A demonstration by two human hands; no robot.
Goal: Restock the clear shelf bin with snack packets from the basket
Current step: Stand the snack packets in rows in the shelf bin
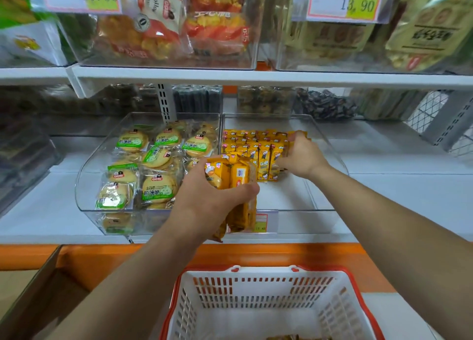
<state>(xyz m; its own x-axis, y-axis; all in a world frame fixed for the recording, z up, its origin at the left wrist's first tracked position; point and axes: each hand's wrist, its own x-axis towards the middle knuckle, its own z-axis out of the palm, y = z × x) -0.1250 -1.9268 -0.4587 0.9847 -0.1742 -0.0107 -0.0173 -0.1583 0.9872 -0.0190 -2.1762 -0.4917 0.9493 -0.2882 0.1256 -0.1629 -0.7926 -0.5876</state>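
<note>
A clear shelf bin (320, 209) sits on the white shelf, with yellow snack packets (245, 145) standing in rows at its back. My left hand (204, 199) grips a bunch of yellow packets (230, 176) over the bin's front left corner. My right hand (299, 155) reaches into the bin, its fingers curled round the right end of the packet row. A white basket with a red rim (353, 288) stands below, near me; a few packets (289, 337) show at its bottom edge.
A second clear bin (87, 176) to the left holds round biscuits in green-labelled wrappers. The upper shelf (230, 77) carries bins of larger snack bags with price tags. A cardboard box (46, 283) stands at the lower left. An orange shelf edge (281, 255) runs in front.
</note>
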